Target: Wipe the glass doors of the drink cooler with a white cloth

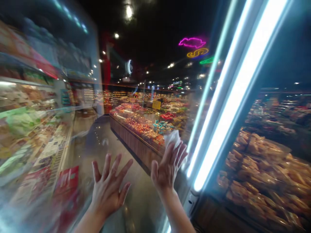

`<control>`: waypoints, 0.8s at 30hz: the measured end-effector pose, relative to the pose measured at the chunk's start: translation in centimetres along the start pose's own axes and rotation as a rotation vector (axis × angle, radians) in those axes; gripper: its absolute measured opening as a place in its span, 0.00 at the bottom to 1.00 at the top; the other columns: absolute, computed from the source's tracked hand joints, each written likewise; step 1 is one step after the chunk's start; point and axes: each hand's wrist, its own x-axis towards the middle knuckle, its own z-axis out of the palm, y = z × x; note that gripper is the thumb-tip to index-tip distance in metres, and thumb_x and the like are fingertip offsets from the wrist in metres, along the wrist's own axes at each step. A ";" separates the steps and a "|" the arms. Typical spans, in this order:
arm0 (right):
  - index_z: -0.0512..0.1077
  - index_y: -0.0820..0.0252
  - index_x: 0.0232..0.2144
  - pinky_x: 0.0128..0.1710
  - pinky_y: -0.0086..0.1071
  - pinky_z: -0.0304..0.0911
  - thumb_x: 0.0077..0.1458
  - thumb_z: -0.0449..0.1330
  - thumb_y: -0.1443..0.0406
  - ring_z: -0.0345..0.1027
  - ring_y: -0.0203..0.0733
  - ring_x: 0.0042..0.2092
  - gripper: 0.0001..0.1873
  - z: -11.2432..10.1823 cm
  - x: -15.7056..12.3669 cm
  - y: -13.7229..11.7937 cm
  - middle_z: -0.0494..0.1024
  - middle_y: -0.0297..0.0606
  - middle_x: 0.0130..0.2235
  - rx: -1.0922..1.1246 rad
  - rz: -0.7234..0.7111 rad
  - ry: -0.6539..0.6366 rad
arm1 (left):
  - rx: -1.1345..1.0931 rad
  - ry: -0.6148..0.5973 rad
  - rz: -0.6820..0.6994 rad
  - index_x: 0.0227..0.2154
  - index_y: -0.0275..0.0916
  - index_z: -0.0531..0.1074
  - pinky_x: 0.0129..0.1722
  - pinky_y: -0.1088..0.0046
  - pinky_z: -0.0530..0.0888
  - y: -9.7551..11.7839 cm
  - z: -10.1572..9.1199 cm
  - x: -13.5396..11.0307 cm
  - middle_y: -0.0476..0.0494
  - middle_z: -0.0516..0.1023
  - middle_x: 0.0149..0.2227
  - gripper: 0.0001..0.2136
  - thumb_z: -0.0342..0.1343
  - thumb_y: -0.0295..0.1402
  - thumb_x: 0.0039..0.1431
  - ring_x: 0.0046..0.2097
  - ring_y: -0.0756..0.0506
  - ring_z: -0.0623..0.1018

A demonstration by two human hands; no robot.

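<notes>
My left hand is raised palm-forward with its fingers spread, and nothing is in it. It appears to be at a clear glass pane; whether it touches the glass I cannot tell. To its right, my right hand has its fingers stretched up over a crumpled white tissue, holding it flat toward the pane. Part of the tissue sticks out above the fingertips; the rest is hidden behind the fingers. A bright light tube runs at a slant just right of my right hand.
Blurred shelves of packaged food line the left side. Beyond the glass, a wood-sided bin of wrapped goods borders the grey floor. Bagged brown food lies at the right. Neon signs glow overhead.
</notes>
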 end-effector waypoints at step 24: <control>0.35 0.66 0.75 0.75 0.56 0.28 0.69 0.51 0.56 0.23 0.50 0.77 0.44 5.3 -1.1 -25.5 0.48 0.46 0.76 0.038 -0.444 -0.026 | -0.016 0.164 -0.197 0.73 0.60 0.40 0.75 0.44 0.35 -20.5 -5.9 -8.1 0.53 0.34 0.78 0.38 0.50 0.30 0.67 0.77 0.37 0.37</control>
